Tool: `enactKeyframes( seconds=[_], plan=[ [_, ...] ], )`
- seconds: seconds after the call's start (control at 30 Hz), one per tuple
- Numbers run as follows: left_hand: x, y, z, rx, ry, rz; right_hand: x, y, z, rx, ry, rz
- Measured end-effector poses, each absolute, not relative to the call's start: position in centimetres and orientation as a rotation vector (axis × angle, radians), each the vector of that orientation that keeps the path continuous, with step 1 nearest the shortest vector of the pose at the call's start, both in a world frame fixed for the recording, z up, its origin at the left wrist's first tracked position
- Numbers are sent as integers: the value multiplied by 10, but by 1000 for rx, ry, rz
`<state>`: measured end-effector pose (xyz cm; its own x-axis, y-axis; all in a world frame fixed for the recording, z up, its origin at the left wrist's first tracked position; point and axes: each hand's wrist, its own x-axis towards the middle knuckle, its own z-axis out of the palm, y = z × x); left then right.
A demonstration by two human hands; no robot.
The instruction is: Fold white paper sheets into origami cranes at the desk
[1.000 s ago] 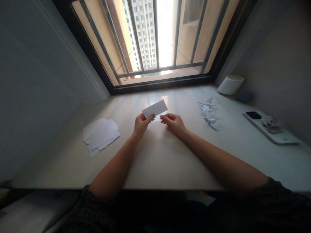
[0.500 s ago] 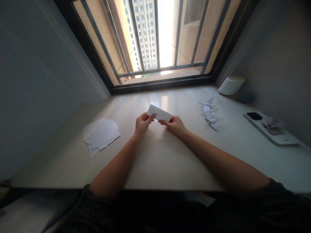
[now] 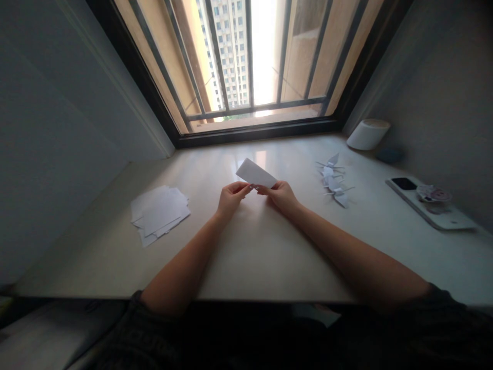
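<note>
A folded white paper point(image 3: 256, 173), a narrow rectangle, tilts down to the right above the middle of the white tabletop point(image 3: 246, 257). My left hand point(image 3: 231, 198) pinches its near long edge between thumb and fingers. At the near right corner, my right hand point(image 3: 283, 195) grips the same sheet, its thumb along the lower edge. The two thumb tips almost meet. Part of the fingers is hidden beneath the paper.
Loose white paper squares point(image 3: 162, 213) lie in a pile on the left. Several folded paper cranes point(image 3: 333, 180) stand in a row to the right. Farther right is a phone point(image 3: 431, 203) with a round grip on it. A white cylinder point(image 3: 368, 134) sits by the barred window.
The left hand's grip has slid right along the paper's near edge, closer to the right hand. The paper has tilted more steeply, uncovering its left end.
</note>
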<state>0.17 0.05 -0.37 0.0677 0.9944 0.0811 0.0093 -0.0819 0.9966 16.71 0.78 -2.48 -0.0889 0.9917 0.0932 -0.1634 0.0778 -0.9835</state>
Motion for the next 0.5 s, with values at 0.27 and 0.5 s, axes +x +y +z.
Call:
enactKeyframes(
  seconds=[0.27,0.5],
  plan=[
    [6,-1,-7,1270,1152,1314,165,5,-21,-1018,-1271,1271],
    [9,0,-2,1216,1130,1449,164,0,-12,-1092,-1310,1263]
  ],
)
